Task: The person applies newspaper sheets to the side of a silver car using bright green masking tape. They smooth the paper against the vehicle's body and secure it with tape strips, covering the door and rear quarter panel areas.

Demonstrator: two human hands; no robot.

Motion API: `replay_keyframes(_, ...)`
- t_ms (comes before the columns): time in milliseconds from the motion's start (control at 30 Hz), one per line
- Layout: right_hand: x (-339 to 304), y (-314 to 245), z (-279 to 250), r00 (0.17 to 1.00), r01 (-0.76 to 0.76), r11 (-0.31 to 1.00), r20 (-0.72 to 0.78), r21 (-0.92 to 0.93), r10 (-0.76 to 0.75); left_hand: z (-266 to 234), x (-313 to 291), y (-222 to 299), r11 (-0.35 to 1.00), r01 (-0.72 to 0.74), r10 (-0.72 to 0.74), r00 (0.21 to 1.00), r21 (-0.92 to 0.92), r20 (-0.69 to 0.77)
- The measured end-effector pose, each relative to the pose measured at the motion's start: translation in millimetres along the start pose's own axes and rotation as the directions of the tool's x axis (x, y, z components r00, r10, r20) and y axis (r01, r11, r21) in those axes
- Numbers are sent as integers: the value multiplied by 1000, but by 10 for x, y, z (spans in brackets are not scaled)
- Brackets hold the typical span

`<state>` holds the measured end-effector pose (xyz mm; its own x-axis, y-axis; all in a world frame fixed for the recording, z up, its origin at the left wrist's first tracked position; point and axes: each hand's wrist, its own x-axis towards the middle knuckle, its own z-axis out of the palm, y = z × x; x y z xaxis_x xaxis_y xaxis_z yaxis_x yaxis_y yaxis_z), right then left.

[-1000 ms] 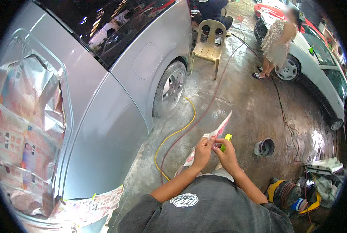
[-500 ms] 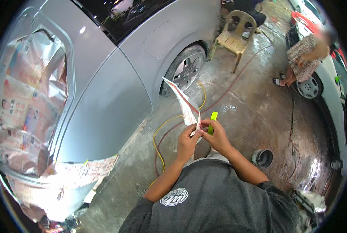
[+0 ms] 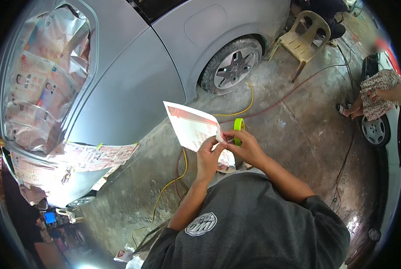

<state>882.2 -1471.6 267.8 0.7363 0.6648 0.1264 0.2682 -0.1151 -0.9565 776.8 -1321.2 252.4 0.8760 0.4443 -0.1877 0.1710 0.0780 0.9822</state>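
A sheet of printed paper (image 3: 186,129), white with a red band, is spread out in front of me. My left hand (image 3: 206,158) grips its lower edge, fingers closed. Pressed close beside it, my right hand (image 3: 249,149) pinches the sheet's right corner, where the paper curls. A bright yellow-green roll of tape (image 3: 239,124) sits upright at the right hand's fingers, held along with the paper. The fingertips partly cover each other, so whether tape is stuck to the sheet cannot be made out.
At left stands a silver-grey car (image 3: 124,89) with newspaper (image 3: 41,96) masking its rear. Its wheel (image 3: 236,67) is ahead. A yellow hose (image 3: 171,181) and a red hose (image 3: 294,92) cross the concrete floor. A plastic chair (image 3: 302,45), a seated person (image 3: 379,87) and a white car (image 3: 394,143) are farther off.
The sheet has turned from nearly edge-on to broad side facing me, its far end swinging left. My view has shifted, and the dark container on the floor is no longer visible.
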Motion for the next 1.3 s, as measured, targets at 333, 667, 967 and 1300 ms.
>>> replay_keyframes(333, 34, 23, -162, 998, 18, 999, 65, 46, -21, 170, -5, 52, 996, -80, 82, 995, 27, -64)
replay_keyframes(667, 24, 94, -246, 1000, -25, 997, -5, 74, 26, 391, 71, 101, 970, -148, 173, 977, 191, -123)
replay_keyframes(967, 387, 889, -522, 882, -129, 856, -337, 500, 330, -12, 265, 85, 962, -85, 150, 959, 260, -241)
replay_keyframes(1300, 797, 857, -2649, 683, 260, 900, -725, 349, 84, -1399, 255, 1077, 895, -430, 265, 725, -118, -636)
